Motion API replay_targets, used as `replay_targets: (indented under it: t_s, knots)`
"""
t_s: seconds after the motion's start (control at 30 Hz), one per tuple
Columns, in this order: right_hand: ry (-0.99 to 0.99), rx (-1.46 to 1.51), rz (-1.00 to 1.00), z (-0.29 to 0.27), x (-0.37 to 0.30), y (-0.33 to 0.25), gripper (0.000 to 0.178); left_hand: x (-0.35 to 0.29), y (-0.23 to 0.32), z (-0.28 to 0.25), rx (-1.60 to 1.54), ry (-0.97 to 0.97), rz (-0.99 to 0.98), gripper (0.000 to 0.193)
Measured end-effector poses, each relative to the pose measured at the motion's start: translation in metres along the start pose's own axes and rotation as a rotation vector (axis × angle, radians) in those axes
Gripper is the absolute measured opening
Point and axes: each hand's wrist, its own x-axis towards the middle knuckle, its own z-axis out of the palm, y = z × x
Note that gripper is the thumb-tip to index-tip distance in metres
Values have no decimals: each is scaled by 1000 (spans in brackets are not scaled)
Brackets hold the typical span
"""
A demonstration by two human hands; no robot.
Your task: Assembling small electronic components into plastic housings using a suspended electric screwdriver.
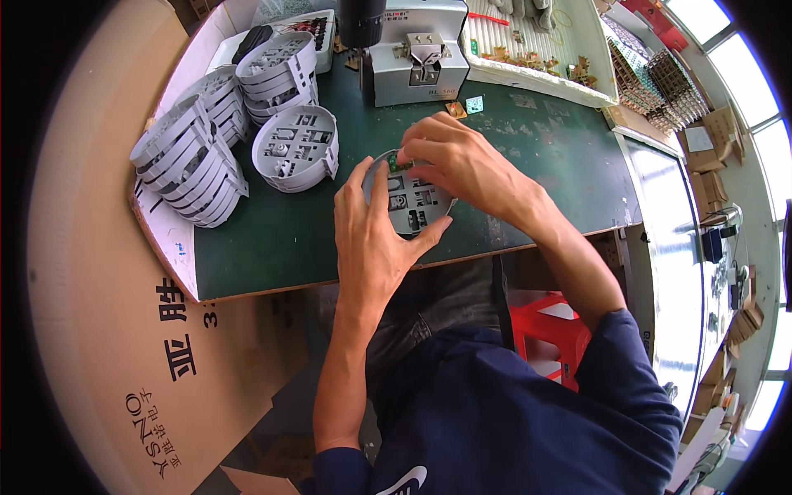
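Observation:
A round grey plastic housing (402, 218) with moulded compartments is held over the near part of the green bench. My left hand (369, 221) curves round its left and near side, fingers on the far-left rim and thumb at the near-right edge. My right hand (462, 165) reaches over the far side, thumb and fingertips pinched on a small green circuit board (395, 162) at the housing's far-left inside edge. Those fingertips partly cover the board, so how it sits there cannot be made out. A similar grey housing (307, 175) lies face up to the left.
Stacks of grey housings (186, 177) fill the bench's left side. At the back stands a metal machine (419, 73), with small boards (474, 105) before it. A white foam tray (569, 92) holds small parts at the back right. A red stool (549, 330) is below the bench (528, 194).

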Motion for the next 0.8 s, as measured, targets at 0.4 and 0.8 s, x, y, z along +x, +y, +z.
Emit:
replay_targets:
  t_s: [0.4,0.8]
  knots:
    - [-137,629,462,-34,14,3,39,-1,-1,0,-169,152,54,76]
    - [81,1317,446,-14,-26,-10,42,9,21,-9,-296,356,102,21]
